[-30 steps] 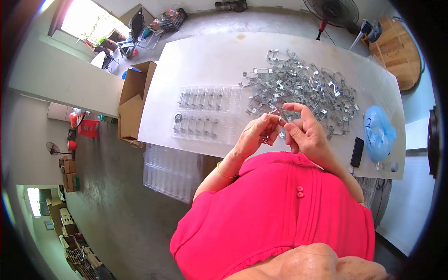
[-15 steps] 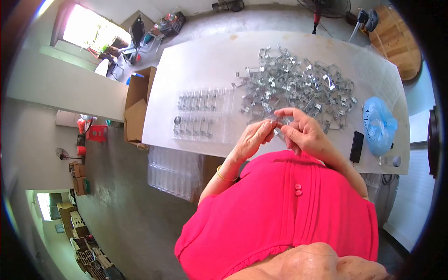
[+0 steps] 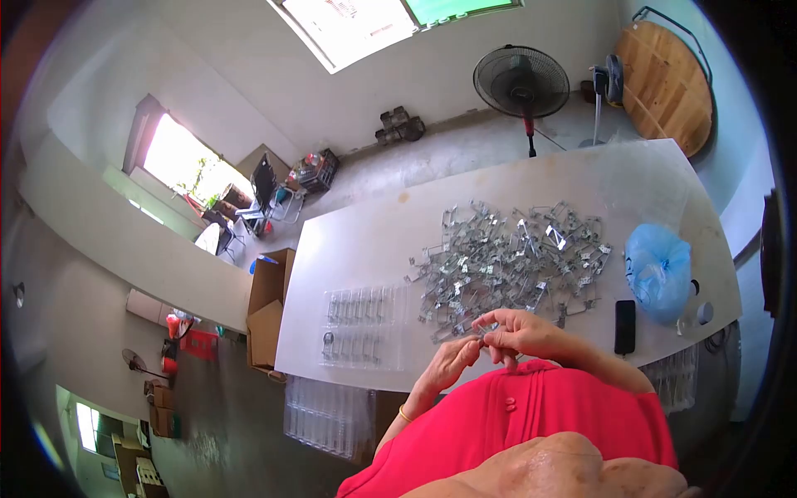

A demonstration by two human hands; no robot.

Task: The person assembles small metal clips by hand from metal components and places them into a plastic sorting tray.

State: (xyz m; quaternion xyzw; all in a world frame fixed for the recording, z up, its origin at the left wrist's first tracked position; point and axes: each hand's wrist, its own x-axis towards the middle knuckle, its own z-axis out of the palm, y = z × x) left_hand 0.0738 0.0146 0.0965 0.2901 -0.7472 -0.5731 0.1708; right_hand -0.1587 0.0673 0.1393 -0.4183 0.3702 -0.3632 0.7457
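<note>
Both of my hands meet at the table's front edge, just below a heap of small metal parts (image 3: 515,266). My left hand (image 3: 451,363), with a yellow bangle at the wrist, is closed, its fingertips pinched together. Against it, my right hand (image 3: 523,334) has its thumb and fingers bent round something small and greyish, too small to make out. To the left lies a clear plastic tray (image 3: 392,334) with two rows of metal parts standing in it.
On the right are a blue plastic bag (image 3: 658,274), a black phone (image 3: 625,327) and a small clear bottle (image 3: 696,316). Stacked clear trays (image 3: 329,417) sit below the front edge. A cardboard box (image 3: 267,325) adjoins the left edge; a fan (image 3: 521,83) stands behind.
The view has tilted up, so the table and hands appear lower and more of the back wall shows. My hands remain together at the table's front edge.
</note>
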